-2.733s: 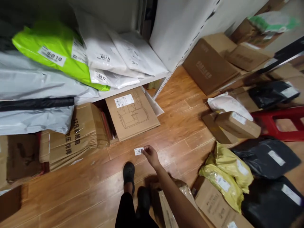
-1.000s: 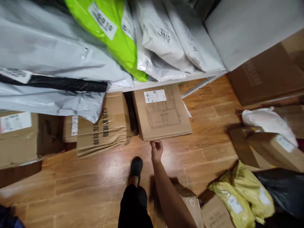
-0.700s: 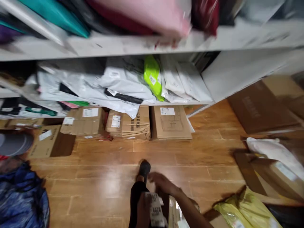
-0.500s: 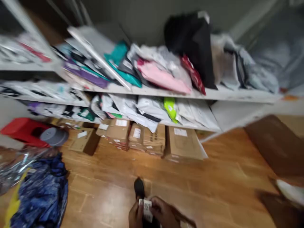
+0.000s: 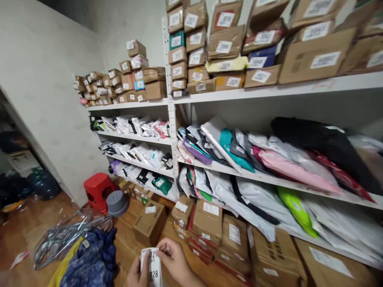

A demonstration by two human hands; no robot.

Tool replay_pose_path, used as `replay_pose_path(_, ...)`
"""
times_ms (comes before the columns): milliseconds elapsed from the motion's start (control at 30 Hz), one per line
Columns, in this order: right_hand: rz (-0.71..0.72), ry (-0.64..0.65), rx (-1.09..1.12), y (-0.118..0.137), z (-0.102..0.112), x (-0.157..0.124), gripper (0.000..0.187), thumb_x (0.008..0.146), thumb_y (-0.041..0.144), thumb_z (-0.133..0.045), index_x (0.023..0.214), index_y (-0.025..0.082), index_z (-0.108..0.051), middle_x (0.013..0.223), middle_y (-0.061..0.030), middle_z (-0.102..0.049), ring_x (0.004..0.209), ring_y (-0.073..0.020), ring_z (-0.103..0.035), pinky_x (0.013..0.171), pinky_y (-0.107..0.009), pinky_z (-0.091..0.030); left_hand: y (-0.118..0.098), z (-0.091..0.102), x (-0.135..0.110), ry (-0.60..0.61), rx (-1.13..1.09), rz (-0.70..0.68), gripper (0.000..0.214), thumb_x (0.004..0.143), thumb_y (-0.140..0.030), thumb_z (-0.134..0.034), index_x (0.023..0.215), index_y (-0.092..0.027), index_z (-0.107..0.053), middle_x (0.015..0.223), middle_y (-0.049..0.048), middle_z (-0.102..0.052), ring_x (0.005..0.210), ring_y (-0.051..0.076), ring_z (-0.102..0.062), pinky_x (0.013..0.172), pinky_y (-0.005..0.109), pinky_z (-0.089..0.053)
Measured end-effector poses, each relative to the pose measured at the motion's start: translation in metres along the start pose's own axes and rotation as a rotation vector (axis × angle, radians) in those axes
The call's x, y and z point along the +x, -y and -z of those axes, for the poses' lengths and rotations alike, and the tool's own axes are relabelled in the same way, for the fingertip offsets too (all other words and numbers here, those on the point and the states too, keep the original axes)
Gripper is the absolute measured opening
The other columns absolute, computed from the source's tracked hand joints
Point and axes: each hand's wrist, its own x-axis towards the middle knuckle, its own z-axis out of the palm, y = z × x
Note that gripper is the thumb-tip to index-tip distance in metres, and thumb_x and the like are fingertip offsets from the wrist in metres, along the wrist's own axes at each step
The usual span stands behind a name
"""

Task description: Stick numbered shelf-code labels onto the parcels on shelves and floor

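At the bottom of the view I hold a strip of white printed number labels (image 5: 154,266) upright between both hands. My left hand (image 5: 138,273) pinches its left edge, with the thumb lying over the front. My right hand (image 5: 173,257) has finger and thumb closed at the strip's upper right corner. Part of a printed number shows near the top and "028" lower down; the fingers cover the rest. Just beyond the hands a cardboard box (image 5: 150,223) stands on the wooden floor.
White shelves (image 5: 209,95) hold labelled parcels (image 5: 224,46) above and bagged packages (image 5: 254,195) lower down. More boxes (image 5: 206,217) line the floor. To the left are a red stool (image 5: 98,189), a grey stool (image 5: 117,203), clear plastic wrapping (image 5: 66,235) and a blue patterned cloth (image 5: 89,259).
My view has swung up and to the left, bringing the upper shelves and left wall into sight. Both hands still hold the label strip, now showing more of its length.
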Motion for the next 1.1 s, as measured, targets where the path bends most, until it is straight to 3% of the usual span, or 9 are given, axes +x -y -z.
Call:
replay_pose_path(100, 0.061, -0.149, 0.056, 0.012, -0.043, 0.069, 0.041, 0.072, 0.058, -0.069, 0.075, 0.018, -0.062, 0.066, -0.0018, -0.063, 0.063, -0.0157, -0.059, 0.061, -0.027, -0.045, -0.029, 0.020, 0.087, 0.121, -0.101, 0.020, 0.057, 0.060, -0.069, -0.068, 0.074, -0.015, -0.073, 0.067, 0.0043, -0.068, 0.071, 0.024, -0.061, 0.063, 0.028, -0.048)
replay_pose_path(233, 0.095, -0.283, 0.081, 0.047, -0.063, 0.152, 0.041, 0.067, 0.058, -0.073, 0.075, 0.019, -0.064, 0.068, -0.0019, -0.067, 0.065, -0.0169, -0.062, 0.063, -0.029, -0.050, -0.068, 0.019, 0.183, 0.291, -0.225, 0.028, 0.043, 0.064, -0.052, -0.073, 0.086, -0.015, -0.075, 0.088, 0.0076, -0.073, 0.080, 0.022, -0.064, 0.069, 0.027, -0.049)
replay_pose_path(367, 0.162, -0.311, 0.059, 0.074, -0.056, 0.229, 0.032, 0.069, 0.050, -0.074, 0.080, 0.021, -0.067, 0.074, -0.0029, -0.070, 0.070, -0.0177, -0.065, 0.066, -0.030, -0.053, -0.093, -0.012, 0.260, 0.451, -0.382, 0.046, 0.039, 0.069, -0.044, -0.074, 0.095, -0.014, -0.074, 0.080, 0.0061, -0.073, 0.065, 0.017, -0.063, 0.059, 0.024, -0.046)
replay_pose_path(533, 0.274, -0.344, 0.005, 0.076, -0.036, 0.324, 0.024, 0.074, 0.042, -0.072, 0.083, 0.021, -0.068, 0.074, -0.0025, -0.069, 0.070, -0.0160, -0.064, 0.065, -0.027, -0.052, -0.118, -0.062, 0.348, 0.630, -0.479, -0.060, 0.036, 0.066, -0.034, -0.079, 0.096, -0.016, -0.074, 0.084, 0.0071, -0.074, 0.074, 0.018, -0.067, 0.072, 0.028, -0.051)
replay_pose_path(767, 0.543, -0.385, -0.271, 0.093, -0.013, 0.465, 0.013, 0.079, 0.033, -0.067, 0.078, 0.020, -0.067, 0.079, -0.0034, -0.065, 0.075, -0.0165, -0.063, 0.064, -0.026, -0.051, -0.156, -0.133, 0.473, 0.516, -0.401, -0.166, 0.038, 0.066, -0.050, -0.075, 0.064, -0.015, -0.062, 0.051, -0.0025, -0.059, 0.048, 0.011, -0.053, 0.047, 0.020, -0.039)
replay_pose_path(833, 0.646, -0.374, -0.412, 0.122, -0.011, 0.500, 0.013, 0.084, 0.031, -0.062, 0.080, 0.021, -0.068, 0.080, -0.0044, -0.066, 0.077, -0.0169, -0.063, 0.068, -0.028, -0.051, -0.186, -0.149, 0.505, 0.513, -0.398, -0.158, 0.039, 0.065, -0.052, -0.075, 0.070, -0.016, -0.063, 0.054, -0.0028, -0.061, 0.048, 0.012, -0.054, 0.047, 0.021, -0.040)
replay_pose_path(933, 0.866, -0.391, -0.592, 0.196, -0.005, 0.550, 0.012, 0.086, 0.029, -0.060, 0.080, 0.021, -0.068, 0.080, -0.0039, -0.067, 0.077, -0.0165, -0.062, 0.072, -0.029, -0.050, -0.246, -0.165, 0.544, 0.566, -0.370, -0.242, 0.045, 0.057, -0.046, -0.081, 0.087, -0.015, -0.070, 0.072, 0.0027, -0.071, 0.059, 0.017, -0.062, 0.055, 0.025, -0.047)
replay_pose_path(1033, 1.112, -0.650, -0.600, 0.292, 0.014, 0.602, 0.013, 0.088, 0.030, -0.056, 0.087, 0.020, -0.063, 0.087, -0.0041, -0.067, 0.082, -0.0156, -0.061, 0.076, -0.028, -0.048, -0.302, -0.179, 0.577, 0.689, -0.302, -0.381, 0.040, 0.059, -0.047, -0.080, 0.082, -0.015, -0.073, 0.071, 0.0042, -0.072, 0.059, 0.017, -0.061, 0.055, 0.025, -0.046)
replay_pose_path(1100, 1.148, -0.792, -0.659, 0.353, 0.034, 0.637, 0.014, 0.088, 0.031, -0.055, 0.089, 0.018, -0.060, 0.087, -0.0035, -0.066, 0.080, -0.0146, -0.060, 0.077, -0.027, -0.048, -0.332, -0.190, 0.597, 0.767, -0.301, -0.553, 0.034, 0.066, -0.048, -0.076, 0.078, -0.016, -0.074, 0.074, 0.0047, -0.072, 0.064, 0.017, -0.061, 0.057, 0.025, -0.045)
